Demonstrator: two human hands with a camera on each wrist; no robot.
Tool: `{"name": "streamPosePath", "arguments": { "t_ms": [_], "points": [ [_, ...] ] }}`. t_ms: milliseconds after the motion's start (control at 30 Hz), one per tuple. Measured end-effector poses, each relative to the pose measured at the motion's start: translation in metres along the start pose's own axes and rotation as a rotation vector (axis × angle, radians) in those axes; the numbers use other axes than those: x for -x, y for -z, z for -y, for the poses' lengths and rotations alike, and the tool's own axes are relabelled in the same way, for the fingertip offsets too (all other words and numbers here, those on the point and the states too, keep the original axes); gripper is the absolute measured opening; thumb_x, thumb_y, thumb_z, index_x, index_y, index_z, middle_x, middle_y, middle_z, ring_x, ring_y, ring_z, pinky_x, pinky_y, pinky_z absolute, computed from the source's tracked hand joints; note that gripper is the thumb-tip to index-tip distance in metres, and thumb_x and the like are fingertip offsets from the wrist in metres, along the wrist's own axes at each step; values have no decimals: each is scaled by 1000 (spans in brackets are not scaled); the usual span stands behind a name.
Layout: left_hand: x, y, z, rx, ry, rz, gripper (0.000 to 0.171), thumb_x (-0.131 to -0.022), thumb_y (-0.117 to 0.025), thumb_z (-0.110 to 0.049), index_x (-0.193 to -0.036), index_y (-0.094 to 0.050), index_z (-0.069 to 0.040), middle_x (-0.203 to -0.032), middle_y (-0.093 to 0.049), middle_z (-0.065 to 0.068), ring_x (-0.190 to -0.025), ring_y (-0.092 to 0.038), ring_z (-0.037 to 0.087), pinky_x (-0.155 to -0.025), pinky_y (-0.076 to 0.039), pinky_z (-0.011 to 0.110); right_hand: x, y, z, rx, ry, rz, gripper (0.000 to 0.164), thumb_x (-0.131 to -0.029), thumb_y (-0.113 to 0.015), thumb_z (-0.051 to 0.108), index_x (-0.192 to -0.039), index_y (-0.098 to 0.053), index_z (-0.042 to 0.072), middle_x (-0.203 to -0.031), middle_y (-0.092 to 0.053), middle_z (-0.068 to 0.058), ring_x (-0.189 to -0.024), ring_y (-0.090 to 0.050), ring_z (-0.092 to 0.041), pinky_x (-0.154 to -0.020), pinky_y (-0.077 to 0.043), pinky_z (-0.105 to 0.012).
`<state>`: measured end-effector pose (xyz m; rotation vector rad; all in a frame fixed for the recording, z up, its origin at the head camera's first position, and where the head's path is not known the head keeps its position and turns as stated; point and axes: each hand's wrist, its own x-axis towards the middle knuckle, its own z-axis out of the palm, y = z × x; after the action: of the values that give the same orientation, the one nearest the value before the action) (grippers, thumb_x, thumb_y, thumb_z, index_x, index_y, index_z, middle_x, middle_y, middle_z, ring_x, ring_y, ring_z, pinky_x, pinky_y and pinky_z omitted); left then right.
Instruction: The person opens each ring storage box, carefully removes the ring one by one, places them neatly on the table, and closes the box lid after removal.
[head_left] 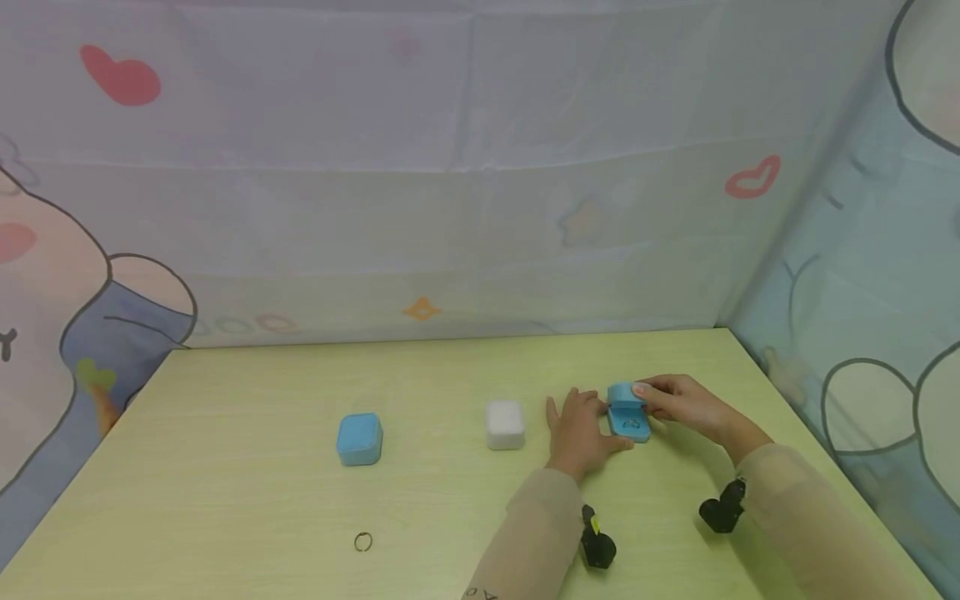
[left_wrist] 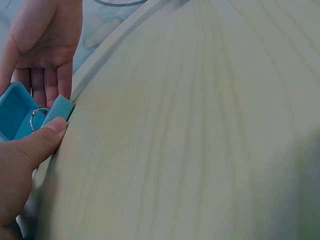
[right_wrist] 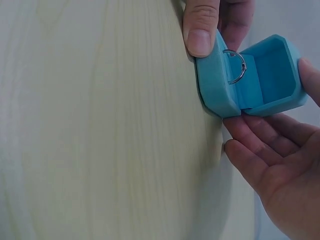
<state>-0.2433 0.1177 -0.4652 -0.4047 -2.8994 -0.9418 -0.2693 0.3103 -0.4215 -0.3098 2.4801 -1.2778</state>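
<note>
A blue ring box (head_left: 628, 427) stands with its lid raised at the right of the table. A silver ring (right_wrist: 239, 67) sits upright in its slot. My left hand (head_left: 582, 435) holds the base from the left, its thumb (right_wrist: 200, 36) against the front edge and other fingers partly hidden behind the box. My right hand (head_left: 686, 406) grips the raised lid (right_wrist: 280, 75), thumb at its upper edge and fingers behind and below the hinge side. In the left wrist view the same box (left_wrist: 20, 112) shows at the left edge between both hands.
A white box (head_left: 506, 425) stands just left of my left hand, and a closed blue box (head_left: 360, 439) lies farther left. Nearer the front is a loose ring (head_left: 363, 542). A printed cloth (head_left: 450, 167) hangs behind the table (head_left: 225, 500) and along its right side.
</note>
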Motion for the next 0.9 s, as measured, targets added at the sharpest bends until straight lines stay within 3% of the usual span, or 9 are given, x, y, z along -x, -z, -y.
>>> {"name": "streamPosePath", "arguments": {
  "t_ms": [400, 667, 900],
  "points": [
    [0, -1, 0, 4, -11, 2, 55, -72, -77, -49, -116, -65, -18, -139, -52, -3, -139, -35, 23, -114, -15, 57, -3, -1, 8, 37, -80, -67, 84, -94, -44, 57, -133, -39, -17, -121, -57, -30, -100, -65, -24, -91, -52, -42],
    [1, 3, -1, -5, -13, 9, 55, -73, -76, -49, -117, -65, -18, -138, -52, -3, -139, -35, 23, -114, -15, 57, -7, -6, 12, 32, -131, -110, 77, -97, -42, 51, -133, -39, -17, -124, -55, -32, -99, -65, -26, -86, -55, -37],
    [0, 2, 0, 2, -19, 5, 54, -73, -77, -49, -116, -65, -19, -138, -53, -3, -139, -36, 24, -114, -16, 57, -8, -9, 11, 31, -146, -139, 83, -95, -40, 57, -134, -38, -17, -122, -56, -32, -99, -65, -27, -83, -55, -37]
  ]
}}
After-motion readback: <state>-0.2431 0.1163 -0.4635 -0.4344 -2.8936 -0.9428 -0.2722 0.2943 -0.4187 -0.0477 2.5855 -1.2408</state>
